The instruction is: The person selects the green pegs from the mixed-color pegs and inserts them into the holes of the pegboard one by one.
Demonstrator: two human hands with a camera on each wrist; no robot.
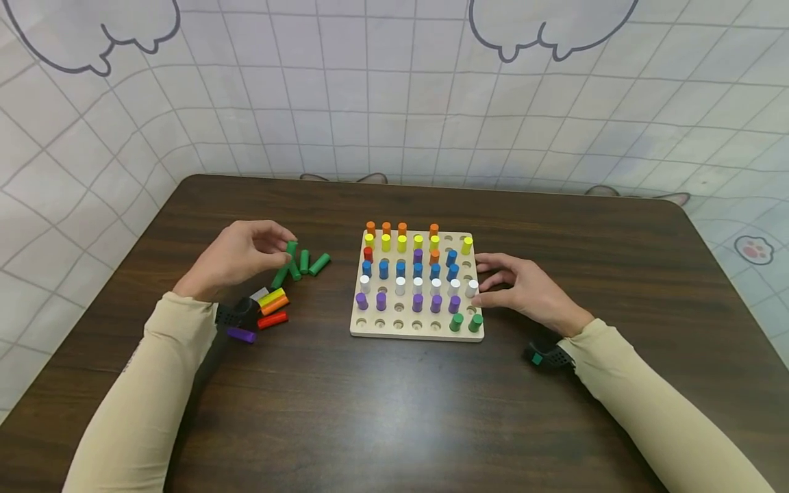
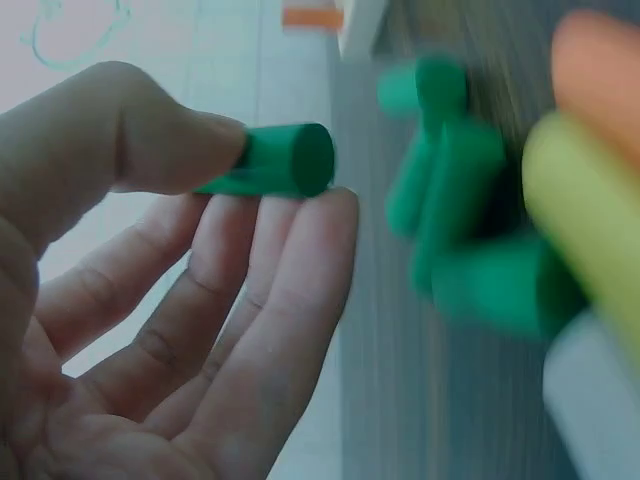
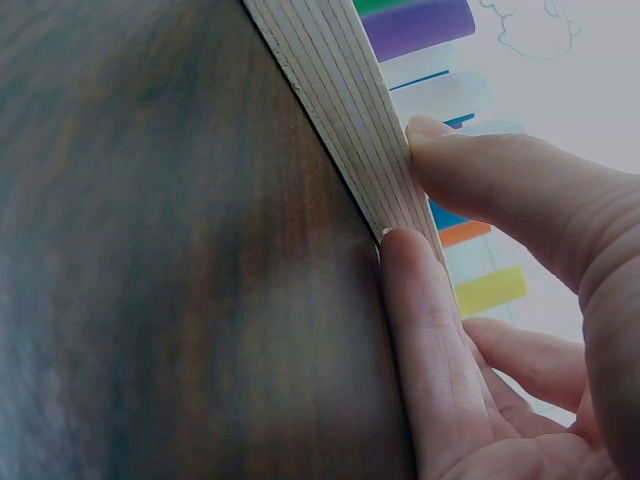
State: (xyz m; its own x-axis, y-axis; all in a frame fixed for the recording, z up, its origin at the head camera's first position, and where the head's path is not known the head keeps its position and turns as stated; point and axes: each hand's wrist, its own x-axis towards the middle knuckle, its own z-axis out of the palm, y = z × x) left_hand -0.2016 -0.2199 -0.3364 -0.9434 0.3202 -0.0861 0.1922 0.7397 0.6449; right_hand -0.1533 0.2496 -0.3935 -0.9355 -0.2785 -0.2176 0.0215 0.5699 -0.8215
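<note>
Cream sleeves (image 1: 144, 383) nearest | left hand (image 1: 231, 259) pinches green peg (image 1: 292, 248), left of pegboard (image 1: 401, 334) | right hand (image 1: 527, 291), fingers apart, touches pegboard's edge | mostly filled; holes (image 1: 398, 325) and loose pegs (image 1: 273, 320) remain

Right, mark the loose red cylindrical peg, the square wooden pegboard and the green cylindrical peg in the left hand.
Loose red cylindrical peg (image 1: 273, 320): head view, its side.
Square wooden pegboard (image 1: 413, 335): head view, front edge.
Held green cylindrical peg (image 2: 276, 159): left wrist view, its side.
</note>
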